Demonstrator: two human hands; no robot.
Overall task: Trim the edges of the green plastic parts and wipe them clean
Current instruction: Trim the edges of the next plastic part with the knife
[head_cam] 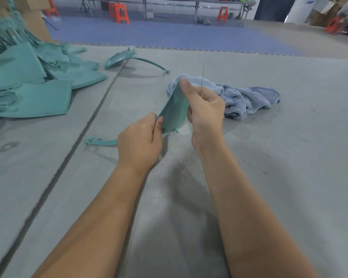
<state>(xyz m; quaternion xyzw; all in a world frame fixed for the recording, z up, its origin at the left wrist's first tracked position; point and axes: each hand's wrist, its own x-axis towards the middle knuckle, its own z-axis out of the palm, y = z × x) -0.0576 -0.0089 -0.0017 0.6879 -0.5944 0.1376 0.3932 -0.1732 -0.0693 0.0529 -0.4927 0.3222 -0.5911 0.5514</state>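
Observation:
A green plastic part [174, 111] is held up on edge between both hands above the grey mat. My left hand [140, 144] pinches its lower left edge between thumb and fingers. My right hand [204, 109] grips its upper right side, thumb pressed on the top edge, and also holds a thin blade [202, 79] that sticks straight up from the fist. The part's long curved arm [100, 141] reaches left behind my left hand. A light blue cloth [247, 99] lies crumpled just behind my right hand.
A large pile of green parts [28, 81] fills the left side. One separate green part with a long curved arm [129, 59] lies behind the hands. Fine plastic shavings [189, 173] litter the grey mat [289, 157]. Orange stools [121, 14] and benches stand far back.

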